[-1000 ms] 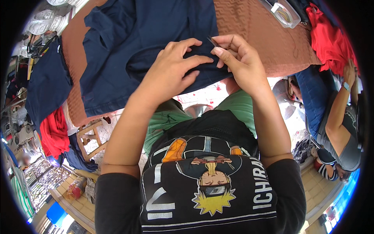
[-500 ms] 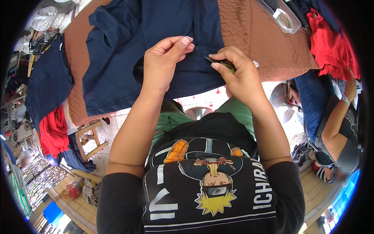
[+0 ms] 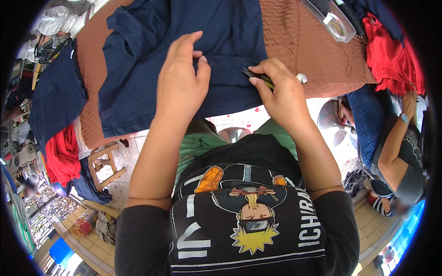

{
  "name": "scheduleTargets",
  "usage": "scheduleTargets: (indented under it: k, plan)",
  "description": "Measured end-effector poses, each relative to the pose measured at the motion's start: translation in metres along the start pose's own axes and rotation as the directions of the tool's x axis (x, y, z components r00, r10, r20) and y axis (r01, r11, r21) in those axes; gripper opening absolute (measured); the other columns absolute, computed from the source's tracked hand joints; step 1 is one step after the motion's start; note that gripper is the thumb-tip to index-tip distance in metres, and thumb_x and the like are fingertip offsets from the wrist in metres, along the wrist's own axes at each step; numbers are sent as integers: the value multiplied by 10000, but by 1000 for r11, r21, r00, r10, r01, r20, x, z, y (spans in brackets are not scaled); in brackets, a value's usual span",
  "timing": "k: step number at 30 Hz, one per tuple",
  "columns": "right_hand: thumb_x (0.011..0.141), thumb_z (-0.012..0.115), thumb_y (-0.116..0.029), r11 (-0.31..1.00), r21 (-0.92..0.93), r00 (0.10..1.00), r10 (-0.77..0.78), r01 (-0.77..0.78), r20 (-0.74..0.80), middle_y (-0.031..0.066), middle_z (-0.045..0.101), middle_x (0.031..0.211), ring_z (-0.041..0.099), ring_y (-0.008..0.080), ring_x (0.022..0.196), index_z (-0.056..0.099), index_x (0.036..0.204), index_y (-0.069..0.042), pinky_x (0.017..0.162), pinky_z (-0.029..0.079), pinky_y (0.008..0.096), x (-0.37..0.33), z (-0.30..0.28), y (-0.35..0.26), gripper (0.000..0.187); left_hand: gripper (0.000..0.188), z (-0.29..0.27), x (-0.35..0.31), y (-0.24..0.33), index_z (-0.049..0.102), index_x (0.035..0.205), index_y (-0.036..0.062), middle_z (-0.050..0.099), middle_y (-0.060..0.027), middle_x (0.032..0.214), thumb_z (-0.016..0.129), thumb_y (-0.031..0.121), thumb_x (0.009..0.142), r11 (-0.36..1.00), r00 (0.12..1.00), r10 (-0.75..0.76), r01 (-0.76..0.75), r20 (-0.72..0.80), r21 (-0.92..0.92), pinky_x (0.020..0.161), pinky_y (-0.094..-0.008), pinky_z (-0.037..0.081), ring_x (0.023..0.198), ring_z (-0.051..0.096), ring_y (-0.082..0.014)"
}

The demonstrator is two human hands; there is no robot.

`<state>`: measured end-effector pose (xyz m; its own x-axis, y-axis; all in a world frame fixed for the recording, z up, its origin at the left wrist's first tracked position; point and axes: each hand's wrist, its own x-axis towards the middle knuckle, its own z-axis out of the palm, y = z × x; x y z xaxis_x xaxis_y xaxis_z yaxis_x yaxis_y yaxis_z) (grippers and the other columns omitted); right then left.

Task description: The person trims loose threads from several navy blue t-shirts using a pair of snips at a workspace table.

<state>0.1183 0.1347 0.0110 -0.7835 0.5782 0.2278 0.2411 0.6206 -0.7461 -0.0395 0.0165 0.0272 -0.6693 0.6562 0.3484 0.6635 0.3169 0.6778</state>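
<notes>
Here left hand (image 3: 182, 83) flat on navy garment (image 3: 138, 78); right hand (image 3: 281, 94) grip clamped on small clippers (image 3: 258, 77).

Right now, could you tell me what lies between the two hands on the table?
In the head view, only navy blue garment lies between the left hand and right hand, which pinches a small dark tool.

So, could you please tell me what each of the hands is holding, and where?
Right hand grips small snips by the handle; left hand presses flat on the navy garment.
</notes>
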Motion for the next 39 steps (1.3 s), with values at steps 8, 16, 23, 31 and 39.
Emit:
scheduleTargets:
  k: [8, 16, 23, 31, 39]
  plan:
    - [851, 661, -58, 989, 144, 999, 30, -28, -16, 181, 635, 981, 649, 341, 882, 605, 1021, -3, 763, 503, 385, 5, 1, -3, 188, 370, 24, -8, 4, 680, 1127, 40, 615, -86, 1115, 762, 191, 799, 983, 977, 61, -94, 204, 158, 718, -304, 528, 783, 640, -199]
    - [850, 654, -37, 983, 178, 999, 36, -33, -12, 163, 640, 958, 648, 330, 881, 608, 980, 1, 760, 495, 378, 4, 4, 7, 142, 130, 30, -3, 2, 743, 926, 65, 664, -74, 936, 737, 156, 833, 993, 977, -99, 109, 189, -42, 683, -259, 499, 758, 638, -142]
    - [841, 658, -33, 990, 141, 1000, 5, -1, -29, 158, 635, 956, 650, 332, 874, 612, 976, -10, 746, 502, 387, 4, 5, 6, 145, 158, 29, -5, -3, 712, 972, 26, 715, -50, 936, 660, 163, 913, 963, 972, -72, 126, 222, -240, 714, -246, 505, 814, 660, -108]
    - [841, 664, -74, 1000, -18, 1000, -24, 24, -2, 109, 619, 979, 653, 342, 840, 620, 947, -44, 702, 516, 421, 0, 4, 2, 119, 190, 24, -2, -4, 666, 1011, 15, 721, -55, 953, 585, 181, 968, 909, 913, -165, 287, 372, -303, 776, -253, 520, 875, 669, -116]
    - [849, 655, -94, 997, -69, 1000, -19, 19, -6, 100, 614, 978, 655, 341, 801, 625, 949, -47, 683, 517, 430, 0, 7, 2, 114, 207, 23, -2, -6, 657, 999, -18, 718, -76, 957, 588, 175, 967, 889, 903, -169, 313, 395, -335, 821, -257, 520, 879, 663, -119]
